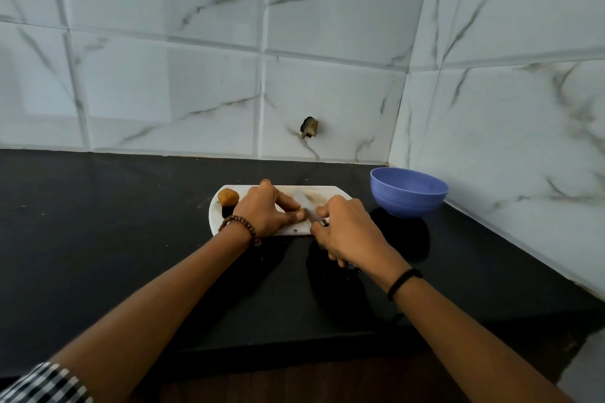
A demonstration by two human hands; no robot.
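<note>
The likeliest mishap is a nicked finger. The left hand (265,209) curls down on the board (327,190), finger and thumb pinching a small piece (300,215) right against the knife (302,201), so a blade skidding left would meet them. The piece is mostly hidden (its kind cannot be told), and if it is rounded it could roll out as the edge bears down. The board might also slide, as it lies on a smooth counter (98,222).

The right hand (347,232) is clamped round the handle, with the blade pointing far and left over the board's middle. The board is white and flat with rounded corners, and is smeared brownish along its far edge. An orange-brown lump (228,197), matte and rounded, sits at its far left corner. A violet-blue bowl (409,193) that looks like plastic, faintly ringed, stands apart to the right. The counter is black and dull, and the wall (327,42) is glossy marble-veined tile.
</note>
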